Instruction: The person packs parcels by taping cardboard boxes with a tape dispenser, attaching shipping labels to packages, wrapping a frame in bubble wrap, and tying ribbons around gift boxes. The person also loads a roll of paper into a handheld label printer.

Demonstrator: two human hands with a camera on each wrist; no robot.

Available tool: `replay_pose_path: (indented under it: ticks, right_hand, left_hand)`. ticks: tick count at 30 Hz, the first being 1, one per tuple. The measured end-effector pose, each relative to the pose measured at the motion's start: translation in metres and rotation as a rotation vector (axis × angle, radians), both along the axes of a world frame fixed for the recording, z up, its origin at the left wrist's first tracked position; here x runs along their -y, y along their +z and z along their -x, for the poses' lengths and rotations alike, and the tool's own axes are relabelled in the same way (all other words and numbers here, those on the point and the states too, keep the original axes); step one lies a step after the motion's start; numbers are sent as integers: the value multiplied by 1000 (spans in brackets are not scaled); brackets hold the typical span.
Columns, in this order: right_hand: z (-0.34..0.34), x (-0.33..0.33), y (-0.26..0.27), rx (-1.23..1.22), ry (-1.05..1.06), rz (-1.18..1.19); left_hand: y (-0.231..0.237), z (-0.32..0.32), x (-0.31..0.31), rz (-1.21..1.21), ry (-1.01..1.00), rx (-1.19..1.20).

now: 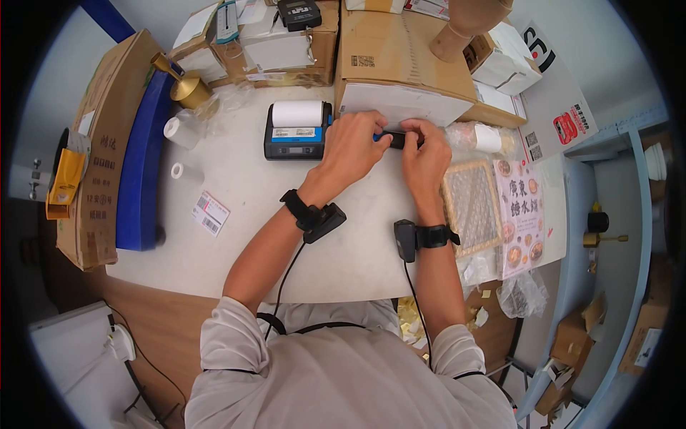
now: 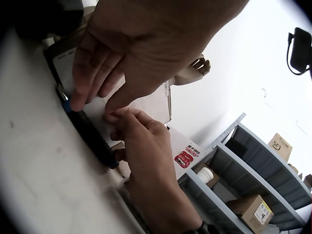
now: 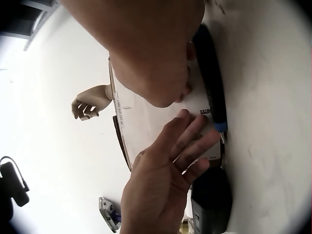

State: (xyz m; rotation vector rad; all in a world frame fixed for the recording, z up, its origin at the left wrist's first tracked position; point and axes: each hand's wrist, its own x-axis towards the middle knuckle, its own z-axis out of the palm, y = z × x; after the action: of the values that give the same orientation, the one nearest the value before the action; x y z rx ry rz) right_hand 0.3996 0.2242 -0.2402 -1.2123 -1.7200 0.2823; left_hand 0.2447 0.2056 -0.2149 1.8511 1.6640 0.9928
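Observation:
A black utility knife with blue ends [image 1: 397, 139] is at the foot of the large cardboard box [image 1: 400, 53]; a bit of metal shows at one blue end. My left hand [image 1: 351, 145] reaches to that end, its fingers fairly straight and a fingertip at the blue part in the left wrist view. My right hand [image 1: 427, 154] holds the other end with curled fingers. In the left wrist view the knife [image 2: 90, 134] runs between both hands. The right wrist view shows my left hand [image 3: 161, 170] with spread fingers beside the knife [image 3: 212, 80].
A label printer [image 1: 294, 146] stands left of my left hand. Paper rolls [image 1: 187, 173] and a printed label [image 1: 211, 212] lie farther left. To the right are a bubble-wrapped frame [image 1: 473, 207] and a pink printed sheet [image 1: 519, 214]. A wooden mannequin hand [image 2: 192, 72] stands on the box.

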Motion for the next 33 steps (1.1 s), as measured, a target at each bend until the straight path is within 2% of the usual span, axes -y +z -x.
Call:
replay_pose_path:
  ticks: [2,9,11,15,18,21,23,24,26,27,29,30,32,33]
  right_hand:
    - [-1,1,0,89,-143,46]
    - [3,2,0,76,-18,-19]
    - [2,3,1,139,-162,0]
    - [5,4,8,98,-26,6]
    - [5,2,1,101,-28,-28]
    - [6,4,6,93,-39,47]
    - [10,6,11,113,202,34]
    - [13,7,11,120,223,30]
    - [16,7,8,-33,77,48]
    - [17,6,8,-25,97,44]
    - [19,5,8,-144,-75,-127]
    - [18,8,9,-138,-57,-131]
    - [16,16,8,-342,58,279]
    - [16,13,-4,-356,176,248]
  left_hand:
    - [0,2,0,8,8,-14]
    - [-1,7,-1,-2,2,-13]
    - [1,7,0,-13,14,-3]
    - [3,14,0,5,7,-35]
    - [7,17,2,33,14,-37]
    - [7,19,2,21,23,-32]
    - [5,21,2,-6,32,-34]
    - [5,23,2,-32,30,-34]
    - [9,28,2,-59,45,-31]
    - [14,31,1,-31,32,-20]
    - [25,38,5,-8,41,1]
    - [31,42,7,7,35,-4]
    - [40,51,15,23,38,-4]
    - [42,56,23,-42,57,75]
